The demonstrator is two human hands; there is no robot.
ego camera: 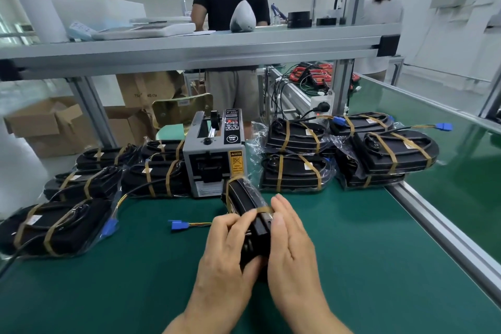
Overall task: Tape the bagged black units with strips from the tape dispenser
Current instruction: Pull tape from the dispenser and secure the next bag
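The unit is held on edge over the desk, just in front of the dispenser. The left hand curls round its near end, fingertips pressing a strip down. The right hand lies flat, fingers straight, against the other side. The body looks rigid and fairly heavy. The clear bag is probably slick and loose, so squeezing both flanks through it suits. A blue plug trails left and could snag.
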